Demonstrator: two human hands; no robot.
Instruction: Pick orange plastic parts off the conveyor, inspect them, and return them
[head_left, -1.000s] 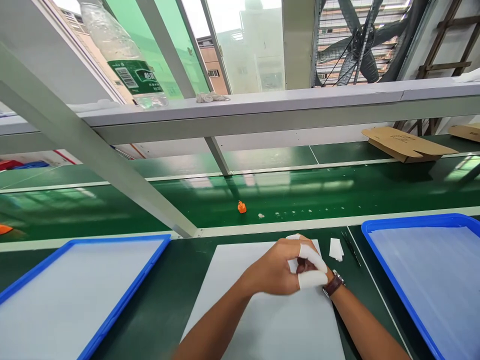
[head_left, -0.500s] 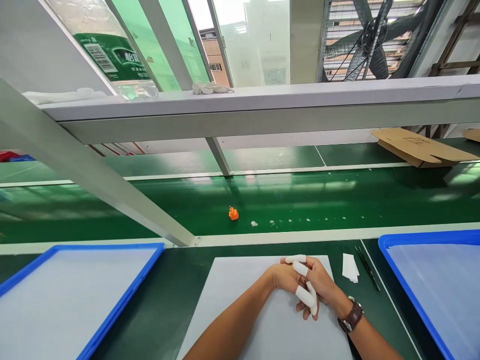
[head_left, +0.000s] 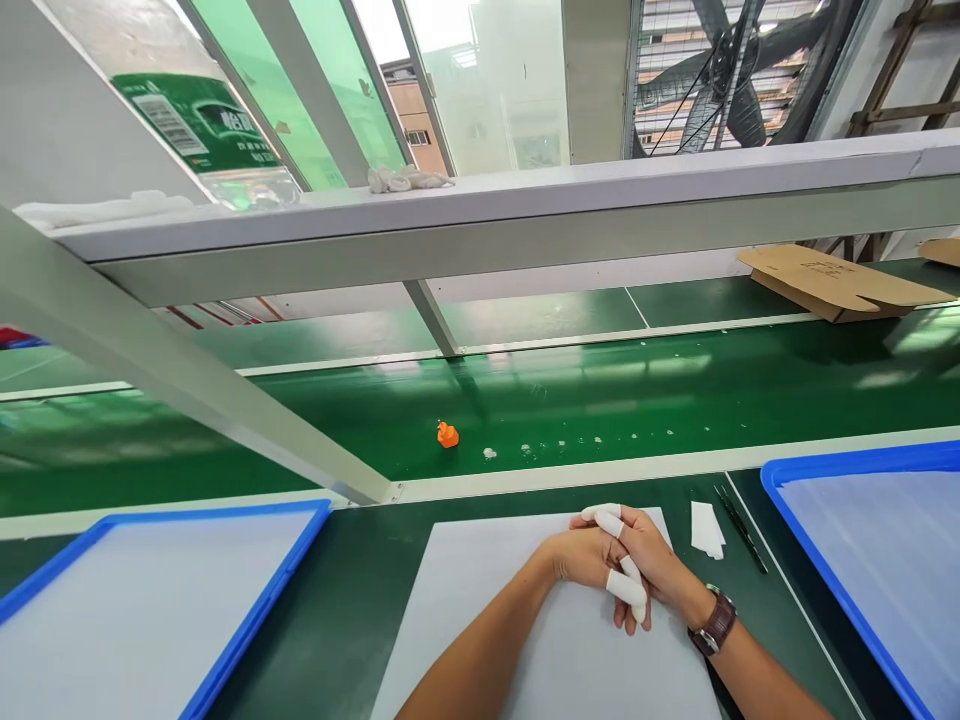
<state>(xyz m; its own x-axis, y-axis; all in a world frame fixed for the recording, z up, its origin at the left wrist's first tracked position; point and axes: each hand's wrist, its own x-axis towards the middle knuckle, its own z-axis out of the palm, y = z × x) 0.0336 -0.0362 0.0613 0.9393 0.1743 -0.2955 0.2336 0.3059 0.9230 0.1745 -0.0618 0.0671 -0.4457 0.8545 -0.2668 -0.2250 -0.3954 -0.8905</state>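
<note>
My left hand and my right hand rest together on a white mat, fingers interlaced. Several fingers wear white finger cots. Neither hand holds any object. A brown watch sits on my right wrist. Just right of the hands lie small white paper pieces and a thin black tool. A small orange part lies on the green conveyor belt beyond the mat, apart from both hands.
Blue trays with white liners flank the mat, one at left, one at right. White crumbs dot the belt. A metal shelf beam crosses overhead with a bottle. Flat cardboard lies far right.
My hands went from the left rubbing over the right to resting interlaced on the mat. The orange part has drifted left on the belt.
</note>
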